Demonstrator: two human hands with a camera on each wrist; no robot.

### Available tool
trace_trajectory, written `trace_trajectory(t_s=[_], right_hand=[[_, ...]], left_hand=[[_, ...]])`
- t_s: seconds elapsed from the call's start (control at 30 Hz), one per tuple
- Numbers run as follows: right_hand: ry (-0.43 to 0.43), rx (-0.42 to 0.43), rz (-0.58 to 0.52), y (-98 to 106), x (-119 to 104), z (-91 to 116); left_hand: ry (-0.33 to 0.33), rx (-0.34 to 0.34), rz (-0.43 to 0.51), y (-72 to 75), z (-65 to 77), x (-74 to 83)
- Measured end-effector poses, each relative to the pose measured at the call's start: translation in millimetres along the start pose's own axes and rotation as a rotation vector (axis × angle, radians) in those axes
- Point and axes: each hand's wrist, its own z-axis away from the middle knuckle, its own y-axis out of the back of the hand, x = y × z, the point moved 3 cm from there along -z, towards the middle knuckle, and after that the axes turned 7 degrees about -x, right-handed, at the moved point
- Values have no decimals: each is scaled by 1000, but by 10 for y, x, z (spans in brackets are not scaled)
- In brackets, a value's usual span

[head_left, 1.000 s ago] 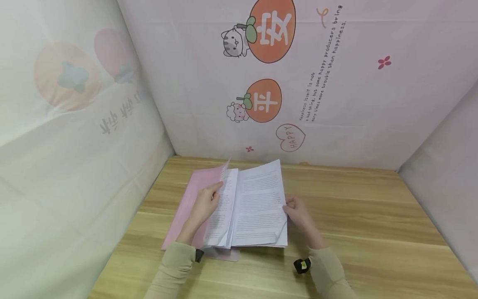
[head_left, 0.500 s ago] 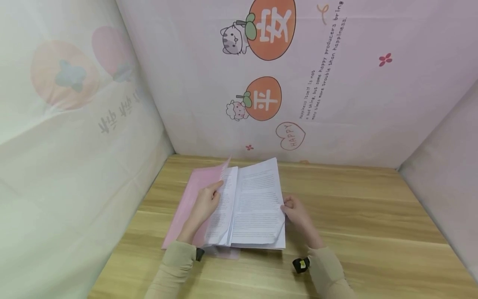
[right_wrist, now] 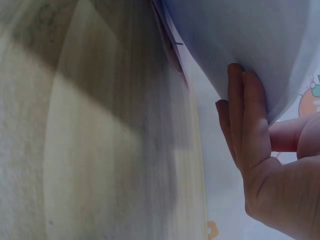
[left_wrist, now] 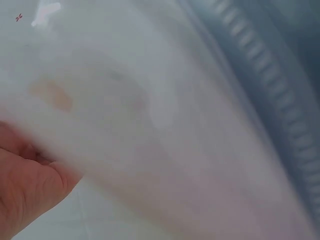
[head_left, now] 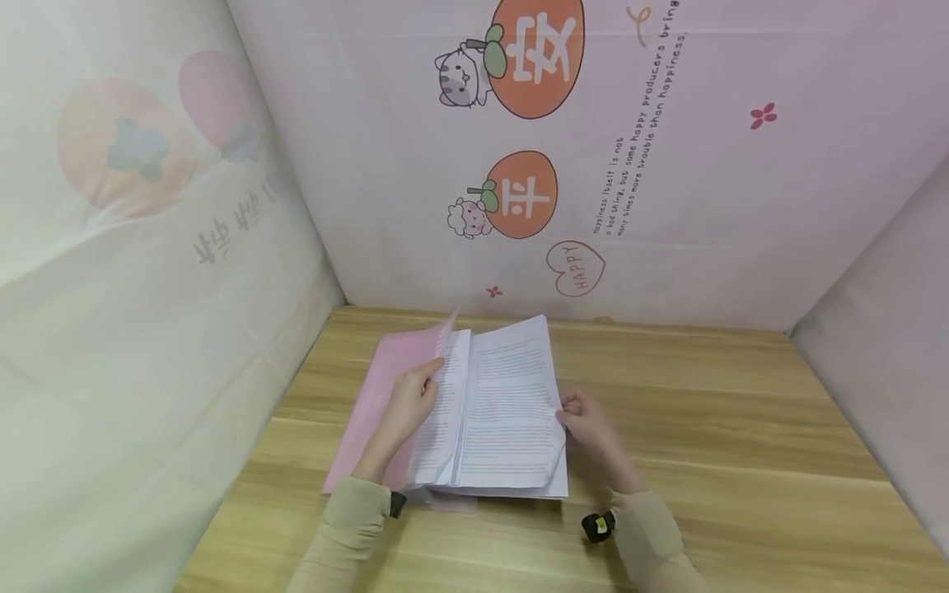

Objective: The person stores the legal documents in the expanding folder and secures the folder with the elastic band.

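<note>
Currently, your right hand (head_left: pixel 587 420) pinches the edge of printed sheets (head_left: pixel 511 412); your left hand (head_left: pixel 408 403) lies over a pink folder (head_left: pixel 385 362).

Head view: you have the printed sheets spread near the middle of the wooden table (head_left: pixel 704 436), towards the back cloth (head_left: pixel 667 280). They lie in two groups, left and right, and the lower right corner of the top right-hand page curls up. The pink folder sits to their left, its upper corner raised beside the left pages; a translucent flap (head_left: pixel 454 503) pokes out below. Your left index finger extends to the left pages while the other fingers curl; you cannot tell whether they grip the cover. Your right fingers and thumb close on the outer edge of the right-hand pages. Both beige sleeves (head_left: pixel 348 527) end behind the wrists, each wrist bearing a black device (head_left: pixel 599 527).

Left wrist view: blurred. Your left hand shows in part at lower left, its fingertips hidden behind a milky translucent film (left_wrist: pixel 165 150). A ribbed blue-grey strip (left_wrist: pixel 275 85) slants down the right side.

Right wrist view: your fingers lie along the shaded face of a sheet, thumb towards the other side.
</note>
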Motion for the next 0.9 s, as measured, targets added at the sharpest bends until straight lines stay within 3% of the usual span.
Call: trace_trajectory(t_s=[0.27, 0.7, 0.9], right_hand=[[29, -8, -35, -18, 3, -2], [-13, -12, -41, -151, 23, -75], [-11, -20, -47, -54, 36, -53]], left_hand=[[-12, 19, -24, 8, 4, -3], [-10, 1, -16, -16, 28, -21], [-7, -21, -5, -30, 4, -8]])
